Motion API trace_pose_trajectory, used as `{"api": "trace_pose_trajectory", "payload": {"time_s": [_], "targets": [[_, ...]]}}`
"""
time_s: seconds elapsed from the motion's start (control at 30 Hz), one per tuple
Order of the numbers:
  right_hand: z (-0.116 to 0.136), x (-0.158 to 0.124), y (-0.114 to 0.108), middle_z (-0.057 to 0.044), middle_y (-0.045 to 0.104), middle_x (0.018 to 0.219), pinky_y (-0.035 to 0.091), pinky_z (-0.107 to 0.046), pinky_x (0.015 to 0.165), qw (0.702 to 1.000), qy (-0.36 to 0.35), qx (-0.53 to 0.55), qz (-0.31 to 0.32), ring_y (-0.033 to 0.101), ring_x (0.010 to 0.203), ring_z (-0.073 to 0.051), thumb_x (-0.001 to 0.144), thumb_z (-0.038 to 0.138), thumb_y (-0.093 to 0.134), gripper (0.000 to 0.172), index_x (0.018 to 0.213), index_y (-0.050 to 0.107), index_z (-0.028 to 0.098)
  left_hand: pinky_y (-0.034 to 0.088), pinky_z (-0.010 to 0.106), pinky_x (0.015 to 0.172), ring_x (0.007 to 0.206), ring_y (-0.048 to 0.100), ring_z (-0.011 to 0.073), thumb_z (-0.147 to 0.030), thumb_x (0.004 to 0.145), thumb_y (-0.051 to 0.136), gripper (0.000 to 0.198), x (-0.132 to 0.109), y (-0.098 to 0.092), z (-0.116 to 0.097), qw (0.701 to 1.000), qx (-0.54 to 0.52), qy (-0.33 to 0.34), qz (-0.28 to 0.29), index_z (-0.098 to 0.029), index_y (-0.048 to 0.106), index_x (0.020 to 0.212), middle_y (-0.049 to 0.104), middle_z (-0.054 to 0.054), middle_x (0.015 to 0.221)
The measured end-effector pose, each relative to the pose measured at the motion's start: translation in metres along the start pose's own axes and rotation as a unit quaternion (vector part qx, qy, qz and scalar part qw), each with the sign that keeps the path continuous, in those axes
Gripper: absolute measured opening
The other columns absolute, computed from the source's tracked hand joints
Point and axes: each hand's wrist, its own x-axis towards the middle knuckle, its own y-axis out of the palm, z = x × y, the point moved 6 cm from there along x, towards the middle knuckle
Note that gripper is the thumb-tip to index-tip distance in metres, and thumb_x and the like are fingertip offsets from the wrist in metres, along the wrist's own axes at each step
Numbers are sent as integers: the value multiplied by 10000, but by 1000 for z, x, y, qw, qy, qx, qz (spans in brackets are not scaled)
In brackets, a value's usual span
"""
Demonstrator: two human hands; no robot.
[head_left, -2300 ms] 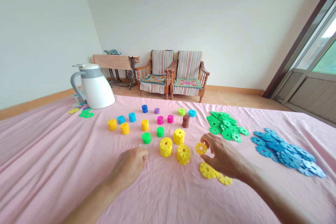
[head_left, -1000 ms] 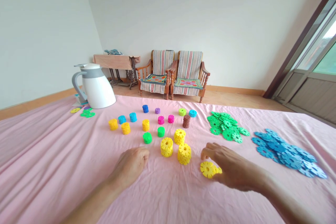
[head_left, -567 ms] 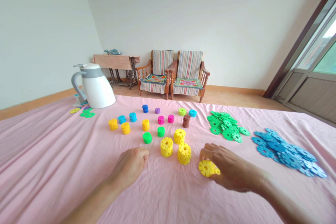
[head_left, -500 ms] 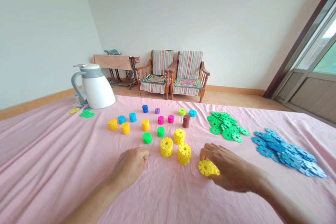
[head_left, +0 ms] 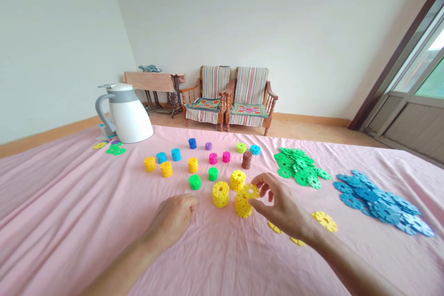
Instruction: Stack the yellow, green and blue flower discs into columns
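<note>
My right hand (head_left: 277,201) pinches a yellow notched disc (head_left: 250,191) by its edge, right over a stack of yellow discs (head_left: 243,208); whether the two touch I cannot tell. Two more yellow stacks stand close by, one to the left (head_left: 221,195) and one behind (head_left: 237,180). Loose yellow discs (head_left: 325,221) lie around and partly under my right forearm. Left of the stacks, my left hand (head_left: 176,215) rests on the pink cloth (head_left: 208,259), its fingers curled in; what they hold, if anything, is hidden.
Small stacks in green (head_left: 194,182), brown (head_left: 246,160), pink, blue and orange-yellow stand farther back. Heaps of green discs (head_left: 300,166) and blue discs (head_left: 378,201) lie to the right. A white jug (head_left: 130,118) stands at the far left, near a few loose discs (head_left: 116,149).
My right hand has moved left and up from the loose yellow discs to the nearest stack, carrying one disc. Loose discs it covered now show. My left hand stays put.
</note>
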Motion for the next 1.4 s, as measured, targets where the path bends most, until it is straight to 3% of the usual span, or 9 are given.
{"api": "trace_pose_trajectory", "payload": {"time_s": [0.63,0.8,0.9,1.03,1.1,1.23,1.4], "targets": [[-5,-2,17,-24,576,925,476,-310,670,1000,2,10,14,599,771,-155,734,240,613,187,908,553,207,324,216,590,589,550,137,-34,701,367,257,0,0,0,1000,0,8,-6,-194,493,544,571,-24,566],[1,-1,5,-40,594,977,473,-302,668,1000,-8,18,1,603,779,-153,766,268,595,198,952,563,205,325,214,595,592,550,134,-29,695,363,256,1,0,0,1000,-1,12,-9,-193,490,546,571,-24,568],[0,2,-12,-30,623,878,455,-285,621,1000,-3,1,-4,596,718,-144,812,287,543,116,872,587,198,323,214,591,597,551,136,-28,687,363,249,1,0,1,1000,0,10,-9,-193,489,548,572,-23,572],[-13,1,-29,-5,607,684,417,-273,566,994,30,-85,66,564,624,-140,800,241,516,129,710,597,195,326,217,594,596,551,137,-30,689,361,254,1,1,2,1000,3,4,-5,-193,492,545,574,-22,571],[-20,-6,-32,-15,622,758,430,-284,619,984,33,-120,129,574,682,-150,750,199,549,61,770,607,190,325,217,593,596,550,138,-34,693,364,256,1,1,2,1000,2,3,-6,-194,497,543,577,-22,571],[-24,-23,-26,-43,609,964,432,-314,761,955,22,-158,248,571,876,-191,617,97,584,332,935,588,193,325,217,595,593,547,135,-37,699,364,260,1,0,1,1000,0,4,-9,-194,499,542,578,-24,571],[-22,-28,-15,-54,579,1005,422,-316,786,946,14,-172,274,556,913,-203,591,102,597,390,967,565,198,325,215,595,596,545,134,-37,692,370,252,2,1,1,1000,0,1,-7,-195,498,543,580,-25,579]]}}
